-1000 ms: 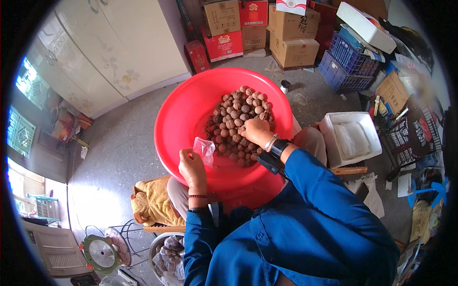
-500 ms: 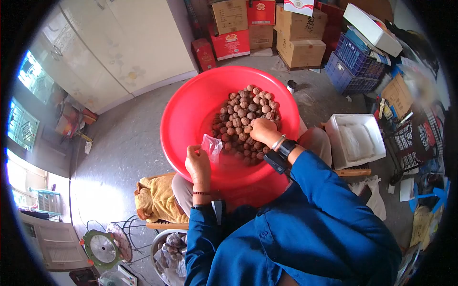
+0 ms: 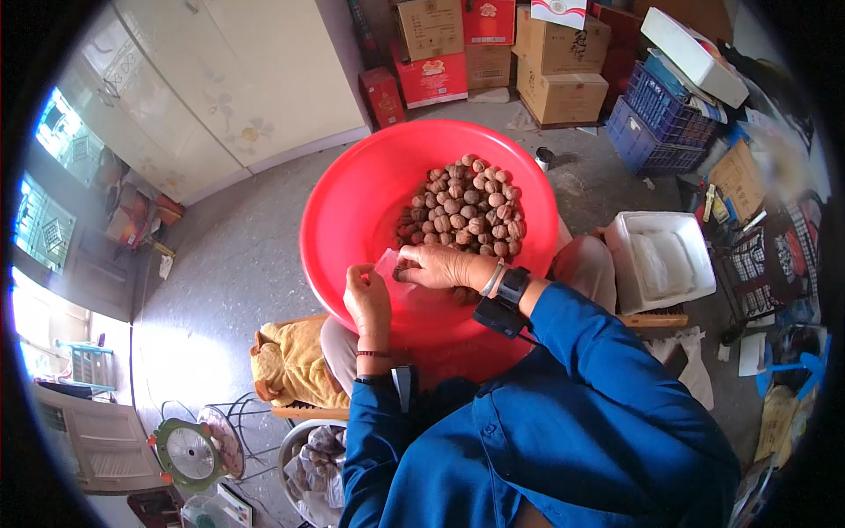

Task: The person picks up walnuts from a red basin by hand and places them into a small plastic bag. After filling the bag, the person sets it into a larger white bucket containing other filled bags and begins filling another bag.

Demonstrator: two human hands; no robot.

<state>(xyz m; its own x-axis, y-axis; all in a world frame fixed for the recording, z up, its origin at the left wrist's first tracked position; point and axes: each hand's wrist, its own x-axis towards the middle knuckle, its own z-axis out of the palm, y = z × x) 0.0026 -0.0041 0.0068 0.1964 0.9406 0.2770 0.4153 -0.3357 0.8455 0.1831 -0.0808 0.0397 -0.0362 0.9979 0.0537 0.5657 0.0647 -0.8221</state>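
Note:
A wide red plastic basin [image 3: 343,202] sits in front of me, with a heap of brown walnuts [image 3: 471,207] against its right side. Over the near left part of the basin, my left hand [image 3: 366,304] pinches the edge of a small clear plastic bag [image 3: 387,262]. My right hand [image 3: 440,266] is at the bag's mouth, fingers curled down around a walnut [image 3: 403,264] that shows only partly. The lower part of the bag is hard to make out behind the hands.
Cartons [image 3: 563,97] and blue crates [image 3: 651,132] stand at the back. To the right is a white foam box [image 3: 660,255]. A yellow cloth [image 3: 299,361], a tub of bagged walnuts [image 3: 317,462] and a fan [image 3: 189,453] with cords are at the left.
From the walnut heap, my right hand has moved left and toward me to the bag, carrying a walnut. My left hand stays nearly in place with the bag.

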